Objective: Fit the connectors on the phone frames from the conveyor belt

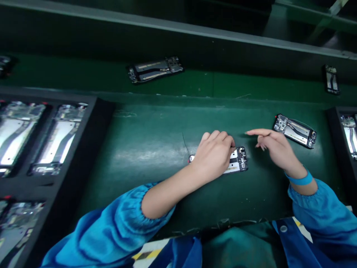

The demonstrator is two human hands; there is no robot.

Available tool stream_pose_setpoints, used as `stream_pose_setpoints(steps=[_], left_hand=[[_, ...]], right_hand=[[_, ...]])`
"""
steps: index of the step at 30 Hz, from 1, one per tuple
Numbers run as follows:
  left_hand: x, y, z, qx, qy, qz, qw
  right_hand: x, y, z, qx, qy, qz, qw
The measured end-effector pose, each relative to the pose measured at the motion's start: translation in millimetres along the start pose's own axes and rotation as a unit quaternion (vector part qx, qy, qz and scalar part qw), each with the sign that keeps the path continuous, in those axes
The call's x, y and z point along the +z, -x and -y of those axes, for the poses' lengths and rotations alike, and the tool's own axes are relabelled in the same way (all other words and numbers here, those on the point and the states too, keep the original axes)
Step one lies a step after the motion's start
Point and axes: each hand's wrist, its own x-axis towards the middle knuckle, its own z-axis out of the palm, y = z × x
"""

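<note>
An opened phone assembly [242, 159] lies flat on the green mat [134, 149], its circuit board end to the right. My left hand [214, 154] is over its middle, fingers bent and pressed together; whatever the fingertips hold is hidden beneath them. A thin dark wire [184, 141] sticks up from the phone's left end. To the right of that phone, my right hand [272, 145] hovers with its index finger stretched out to the left, the other fingers curled loosely and nothing visible in them. A blue band circles the right wrist.
Another opened phone [295, 131] lies beyond my right hand. Two more, one at centre-left [155, 69] and one at far right [331, 79], rest on the green strip behind. Black trays of phones stand at left [97, 115] and right [334, 137].
</note>
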Motion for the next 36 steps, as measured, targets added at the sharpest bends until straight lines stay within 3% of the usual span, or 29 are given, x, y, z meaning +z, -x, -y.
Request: stream_pose_setpoints(steps=[5,10,13,16,19,22,26,36], left_hand=[[3.3,1,8,-0.002,-0.066,-0.036,0.997],[-0.9,1,13,-0.035,-0.064,-0.03,0.997],[-4.7,3,9,-0.024,0.002,-0.028,0.999],[-7.0,6,2,0.002,0.066,-0.075,0.995],[-7.5,11,-5,0.021,0.101,-0.125,0.987],[-7.0,14,-11,0.027,0.12,-0.146,0.982],[-7.0,17,-16,0.02,0.111,-0.157,0.981],[-8.6,22,-19,0.002,0.096,-0.169,0.981]], right_hand=[[24,-2,-2,-0.021,0.09,-0.011,0.996],[26,-3,0,-0.042,0.116,-0.047,0.991],[29,-4,2,-0.026,0.093,-0.001,0.995],[36,-3,3,-0.011,0.005,0.049,0.999],[45,0,4,-0.03,-0.059,0.006,0.998],[49,4,5,-0.068,-0.059,-0.039,0.995],[50,7,7,-0.099,-0.047,-0.046,0.993],[52,9,8,-0.079,-0.04,-0.059,0.994]])
